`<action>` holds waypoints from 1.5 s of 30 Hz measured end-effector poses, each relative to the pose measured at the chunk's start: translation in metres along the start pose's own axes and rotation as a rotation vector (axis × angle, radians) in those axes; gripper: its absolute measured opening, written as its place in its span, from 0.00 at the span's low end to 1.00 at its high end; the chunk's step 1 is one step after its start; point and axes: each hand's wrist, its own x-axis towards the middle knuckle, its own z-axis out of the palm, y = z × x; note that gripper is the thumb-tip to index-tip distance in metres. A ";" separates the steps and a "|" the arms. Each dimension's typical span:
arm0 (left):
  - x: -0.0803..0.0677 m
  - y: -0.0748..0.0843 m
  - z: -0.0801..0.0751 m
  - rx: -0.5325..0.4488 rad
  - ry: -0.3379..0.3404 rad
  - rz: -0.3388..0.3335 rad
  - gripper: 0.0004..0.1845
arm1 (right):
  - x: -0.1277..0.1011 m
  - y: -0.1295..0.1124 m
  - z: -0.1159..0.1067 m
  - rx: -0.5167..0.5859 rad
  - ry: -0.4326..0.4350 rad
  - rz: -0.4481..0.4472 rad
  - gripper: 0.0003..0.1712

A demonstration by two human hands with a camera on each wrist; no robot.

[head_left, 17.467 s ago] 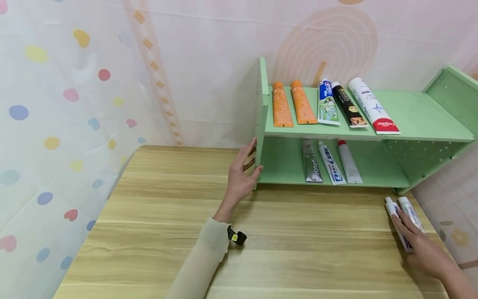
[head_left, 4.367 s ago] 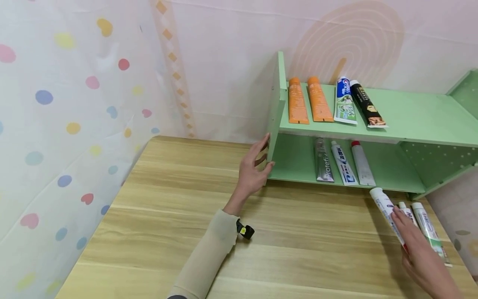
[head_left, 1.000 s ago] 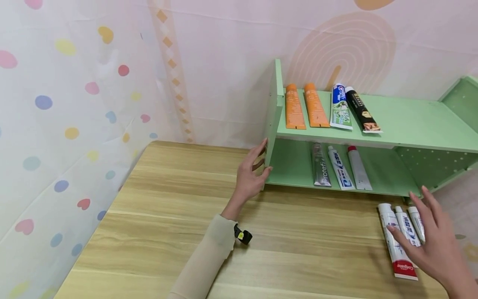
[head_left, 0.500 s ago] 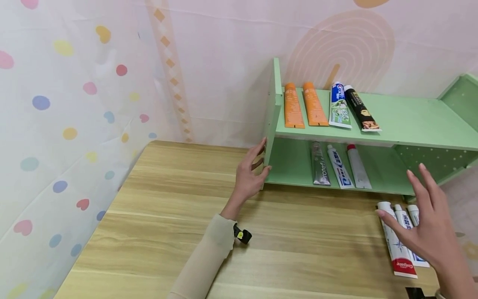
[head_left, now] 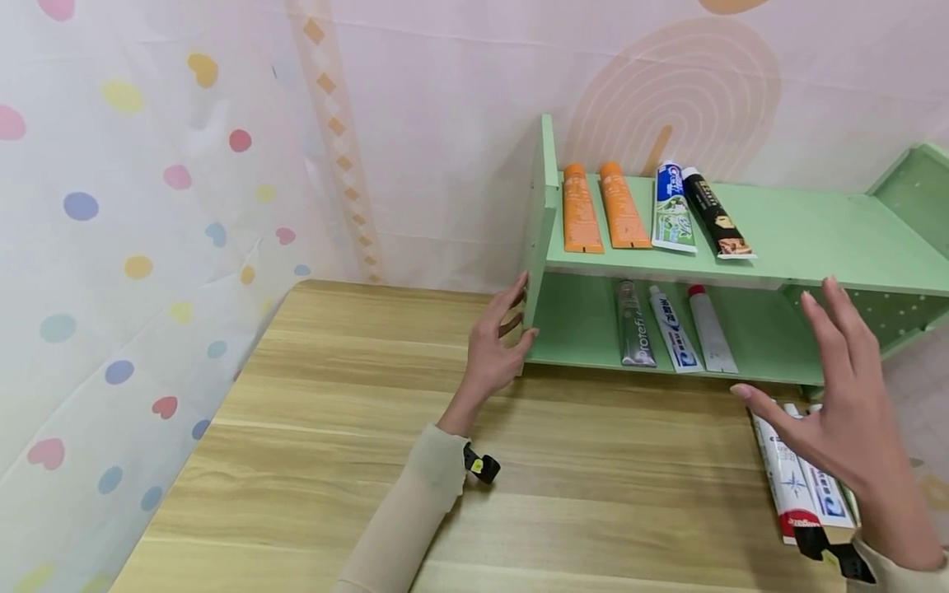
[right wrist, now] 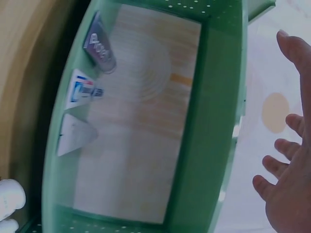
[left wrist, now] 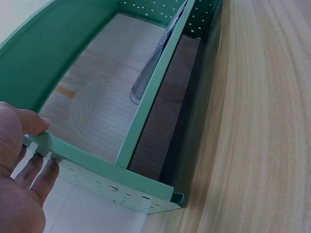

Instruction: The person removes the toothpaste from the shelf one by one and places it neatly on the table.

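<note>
Green shelf [head_left: 741,235] on wooden tabletop [head_left: 311,461], both hands in view.
Left hand [head_left: 493,350] grips the shelf's end panel; right hand [head_left: 845,412], fingers spread, hovers above apparently three toothpaste tubes [head_left: 793,486].

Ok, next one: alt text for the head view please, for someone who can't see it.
A person's left hand holds the left end panel of a green two-tier shelf on a wooden table, while the right hand hovers open above three toothpaste tubes lying on the table. Four tubes lie on the upper tier, three on the lower.
</note>
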 end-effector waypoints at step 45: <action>0.000 -0.005 -0.002 -0.018 -0.006 -0.012 0.45 | 0.099 0.014 -0.008 0.114 -0.343 0.125 0.61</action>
